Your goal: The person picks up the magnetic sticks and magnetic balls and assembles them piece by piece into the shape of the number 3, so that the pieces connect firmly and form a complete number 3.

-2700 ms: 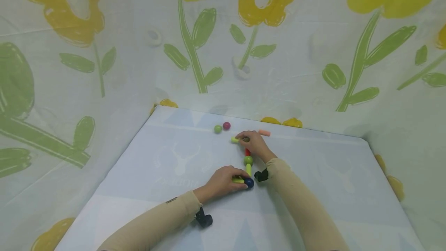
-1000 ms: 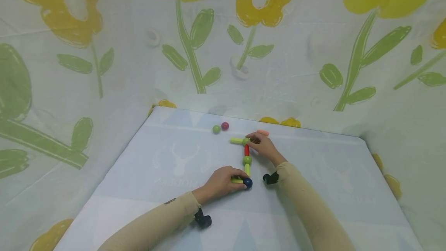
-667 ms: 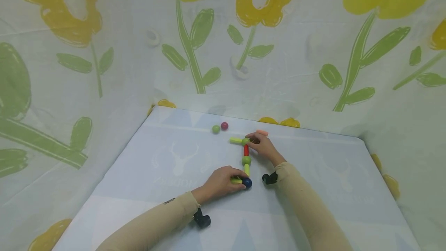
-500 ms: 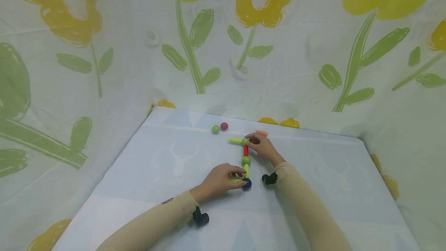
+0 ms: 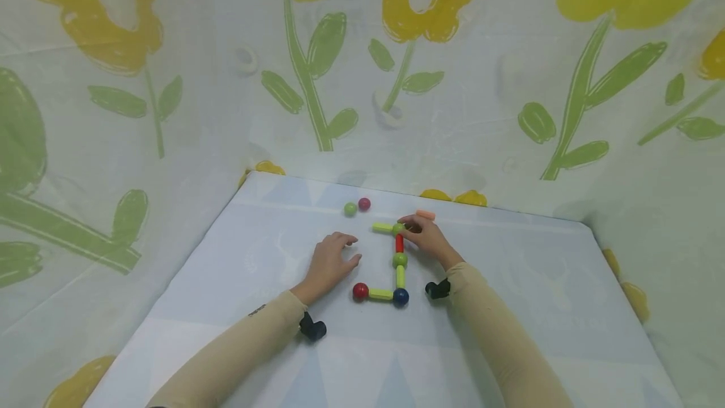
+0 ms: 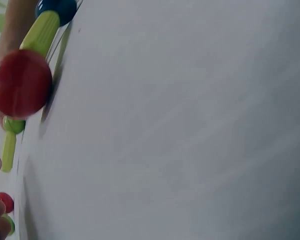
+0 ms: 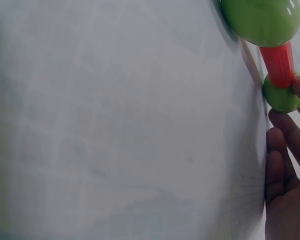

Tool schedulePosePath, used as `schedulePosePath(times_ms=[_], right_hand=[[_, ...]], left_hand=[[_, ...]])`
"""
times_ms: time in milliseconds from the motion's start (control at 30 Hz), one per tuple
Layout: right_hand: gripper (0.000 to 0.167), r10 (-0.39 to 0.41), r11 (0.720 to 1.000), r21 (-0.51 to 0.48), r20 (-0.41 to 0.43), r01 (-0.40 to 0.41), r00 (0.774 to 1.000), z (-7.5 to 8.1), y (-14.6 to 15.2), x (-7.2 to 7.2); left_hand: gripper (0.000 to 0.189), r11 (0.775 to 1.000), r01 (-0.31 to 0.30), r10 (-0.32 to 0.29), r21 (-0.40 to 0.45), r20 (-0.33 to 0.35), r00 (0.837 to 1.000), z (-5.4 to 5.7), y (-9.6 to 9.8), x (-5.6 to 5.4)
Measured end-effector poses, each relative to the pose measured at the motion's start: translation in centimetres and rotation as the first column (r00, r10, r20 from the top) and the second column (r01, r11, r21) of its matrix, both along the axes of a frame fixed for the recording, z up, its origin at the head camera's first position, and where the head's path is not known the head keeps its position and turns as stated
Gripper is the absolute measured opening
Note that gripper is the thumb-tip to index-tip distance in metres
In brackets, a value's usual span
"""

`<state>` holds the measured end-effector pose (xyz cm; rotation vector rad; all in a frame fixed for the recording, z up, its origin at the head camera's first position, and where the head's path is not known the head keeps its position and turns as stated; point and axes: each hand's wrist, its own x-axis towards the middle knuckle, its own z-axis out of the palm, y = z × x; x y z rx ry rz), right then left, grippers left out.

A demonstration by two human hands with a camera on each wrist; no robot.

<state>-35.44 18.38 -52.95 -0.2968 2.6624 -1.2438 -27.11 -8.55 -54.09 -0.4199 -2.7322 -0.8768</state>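
Note:
In the head view a chain of balls and sticks lies on the table. From its near left end run a red ball [image 5: 360,291], a yellow-green stick [image 5: 381,294], a dark blue ball [image 5: 400,296], another yellow-green stick [image 5: 400,276], a green ball [image 5: 399,260], a red stick [image 5: 399,243] and a far green ball [image 5: 398,229]. From that last ball a yellow-green stick [image 5: 382,227] points left. My right hand [image 5: 428,239] pinches the far green ball [image 7: 281,95] between thumb and fingers. My left hand [image 5: 330,264] hovers left of the chain, fingers loosely bent, holding nothing.
Farther back on the table [image 5: 510,269] lie a loose green ball [image 5: 350,209] and a dark pink ball [image 5: 364,204], side by side. An orange stick [image 5: 425,214] lies just beyond my right hand. A flower-printed cloth [image 5: 470,112] rises behind the table.
My left hand has let go at the blue ball and moved back and left, uncovering the near stick and red ball. Earlier, my right hand brought the far green ball to the red stick.

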Motion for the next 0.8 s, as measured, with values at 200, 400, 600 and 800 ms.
schedulePosePath(times_ms=[200,400,600,800], right_hand=[[0.036,0.002,1.000,-0.015,0.004,-0.002,1.000,-0.1,0.1,0.0],[0.035,-0.003,1.000,-0.003,-0.019,0.003,1.000,-0.1,0.0,-0.1],[0.034,0.003,1.000,-0.016,-0.023,-0.004,1.000,-0.1,-0.1,0.0],[0.034,-0.019,1.000,-0.012,-0.020,0.019,1.000,0.0,-0.3,0.2]], left_hand=[[0.046,0.995,-0.100,0.100,-0.031,0.012,0.995,-0.4,-0.7,-2.3],[0.052,0.989,-0.145,0.144,0.007,0.050,0.988,-0.5,-1.4,-4.8],[0.057,0.989,-0.145,0.142,0.038,0.073,0.987,-0.9,-1.9,-6.7],[0.059,0.991,-0.128,0.123,0.044,0.096,0.988,-0.9,-1.9,-8.1]])
